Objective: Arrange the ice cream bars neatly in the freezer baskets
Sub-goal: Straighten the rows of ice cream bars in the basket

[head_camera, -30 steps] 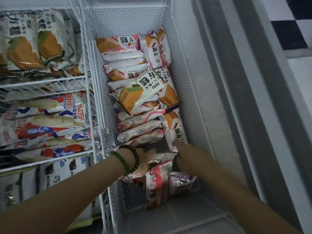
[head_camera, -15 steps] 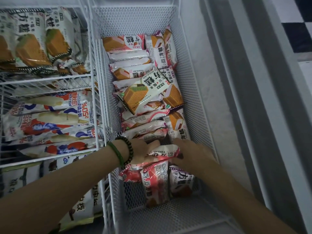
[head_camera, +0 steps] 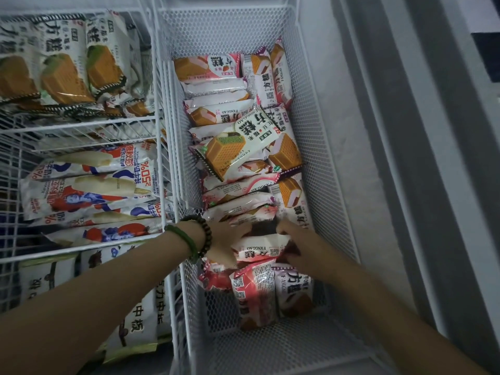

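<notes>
Ice cream bars point(head_camera: 238, 147) fill mesh basket point(head_camera: 322, 147).

This looks like a shop, seen from the edge of a chest freezer point(head_camera: 378, 131) stocked for sale. White wire and mesh baskets point(head_camera: 322, 147) divide it into bins, each packed with many identical wrapped ice cream bars point(head_camera: 232, 150) sorted by kind: waffle-sandwich packs point(head_camera: 62, 74) in one bin, white bars in blue-and-red wrappers point(head_camera: 89, 185) in the next, all with printed branding and barcodes. Beyond the freezer's grey rim, a black-and-white chequered floor point(head_camera: 484, 58) shows at the upper right.
</notes>
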Motion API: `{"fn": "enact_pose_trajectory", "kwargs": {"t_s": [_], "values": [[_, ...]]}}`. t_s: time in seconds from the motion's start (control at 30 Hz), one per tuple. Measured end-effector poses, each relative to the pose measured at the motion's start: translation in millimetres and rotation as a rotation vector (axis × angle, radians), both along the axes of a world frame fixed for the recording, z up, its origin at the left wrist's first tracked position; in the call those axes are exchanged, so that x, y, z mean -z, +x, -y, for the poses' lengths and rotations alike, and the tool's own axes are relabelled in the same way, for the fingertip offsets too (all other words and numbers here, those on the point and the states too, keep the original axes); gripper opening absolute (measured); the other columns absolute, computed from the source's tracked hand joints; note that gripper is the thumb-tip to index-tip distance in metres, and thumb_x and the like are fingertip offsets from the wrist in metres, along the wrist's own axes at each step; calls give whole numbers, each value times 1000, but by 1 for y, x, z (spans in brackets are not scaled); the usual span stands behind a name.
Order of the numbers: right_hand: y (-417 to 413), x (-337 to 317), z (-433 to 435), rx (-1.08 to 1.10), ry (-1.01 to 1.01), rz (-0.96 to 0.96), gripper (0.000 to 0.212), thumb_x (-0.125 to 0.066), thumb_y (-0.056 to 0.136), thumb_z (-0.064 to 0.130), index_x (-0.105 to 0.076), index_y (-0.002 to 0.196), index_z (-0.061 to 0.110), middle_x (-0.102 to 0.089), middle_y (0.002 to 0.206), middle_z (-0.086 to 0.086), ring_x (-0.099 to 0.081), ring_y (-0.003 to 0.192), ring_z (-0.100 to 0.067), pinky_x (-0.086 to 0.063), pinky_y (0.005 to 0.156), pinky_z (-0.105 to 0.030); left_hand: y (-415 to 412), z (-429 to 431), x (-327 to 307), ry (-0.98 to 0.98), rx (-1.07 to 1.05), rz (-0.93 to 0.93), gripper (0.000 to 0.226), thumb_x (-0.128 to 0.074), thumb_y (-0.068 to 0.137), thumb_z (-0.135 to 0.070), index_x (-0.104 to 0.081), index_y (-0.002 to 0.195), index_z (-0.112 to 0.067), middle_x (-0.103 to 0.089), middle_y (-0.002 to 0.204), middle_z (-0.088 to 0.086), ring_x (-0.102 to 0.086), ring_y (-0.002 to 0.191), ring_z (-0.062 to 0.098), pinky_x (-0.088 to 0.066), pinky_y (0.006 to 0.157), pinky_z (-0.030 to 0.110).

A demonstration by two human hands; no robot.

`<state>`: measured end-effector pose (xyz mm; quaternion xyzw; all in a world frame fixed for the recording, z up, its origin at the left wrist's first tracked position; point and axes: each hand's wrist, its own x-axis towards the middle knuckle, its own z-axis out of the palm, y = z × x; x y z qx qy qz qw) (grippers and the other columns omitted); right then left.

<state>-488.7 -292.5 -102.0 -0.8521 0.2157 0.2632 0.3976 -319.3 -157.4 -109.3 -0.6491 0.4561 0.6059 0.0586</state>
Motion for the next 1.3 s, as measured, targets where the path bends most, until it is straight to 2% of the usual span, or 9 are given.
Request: {"fn": "enact_pose_trajectory", "kwargs": {"t_s": [0.07,0.17,0.27,0.4,0.63,0.9,0.97,1.07,1.3], "values": [[5,-2,1,-106,-236,8,44,-62,90,20,-39,125,35,-69,108,2,-67,88,-17,-57,72,-34,0,-1,3,5,-38,-16,81,-56,87,-9,-9,147,-37,-52,128,8,-64,79,21,-58,62,27],[11,-5,0,-143,-397,-25,52,-63,89,21,-39,134,33,-67,116,2,-66,100,-22,-54,82,-37,-5,-3,4,-79,-41,22,80,-54,89,-7,-10,145,-41,-43,137,9,-64,104,31,-60,77,44],[13,-8,-5,-101,-363,-124,46,-62,84,11,-42,123,25,-65,114,-2,-65,99,-26,-55,81,-40,-12,-8,4,-149,-51,97,77,-54,89,1,-16,144,-39,-44,132,7,-68,89,24,-61,70,37],[13,-9,-8,-157,-380,-111,47,-58,83,9,-43,126,22,-39,146,7,-59,109,-27,-53,84,-42,-26,-11,7,-239,22,318,63,-59,88,-2,-29,142,-13,-56,123,8,-57,81,16,-52,68,23],[24,-4,-8,-195,-256,-95,51,-54,88,8,-38,135,16,-42,141,-1,-61,101,-26,-54,83,-44,-37,-7,7,-190,197,677,26,-48,97,-17,-50,120,-5,-59,100,3,-49,74,15,-41,61,26],[32,13,-21,-89,-502,-19,51,-51,91,6,-35,140,11,-24,156,-2,-64,100,-24,-53,77,-35,-35,-12,1,-243,108,651,36,-59,93,-16,-43,123,-5,-60,93,0,-53,68,13,-51,63,24],[33,16,-26,-48,-535,-18,54,-55,89,6,-35,139,11,-26,154,-4,-64,99,-23,-53,74,-34,-32,-13,-4,-305,130,672,30,-54,95,-16,-41,120,-7,-50,75,-5,-46,57,8,-41,54,21],[33,19,-32,11,-533,-16,54,-58,86,5,-36,134,10,-27,152,-5,-65,96,-23,-49,65,-29,-25,-7,-11,-348,229,748,13,-45,99,-16,-54,107,-11,-43,68,-6,-39,53,8,-29,66,23],[21,5,-31,42,-434,82,38,-50,91,12,-38,127,11,-41,132,-5,-46,60,-10,-33,48,-18,-28,-3,-1,-259,258,697,17,-49,98,-11,-66,101,-7,-49,82,2,-48,69,13,-43,64,24]]}}
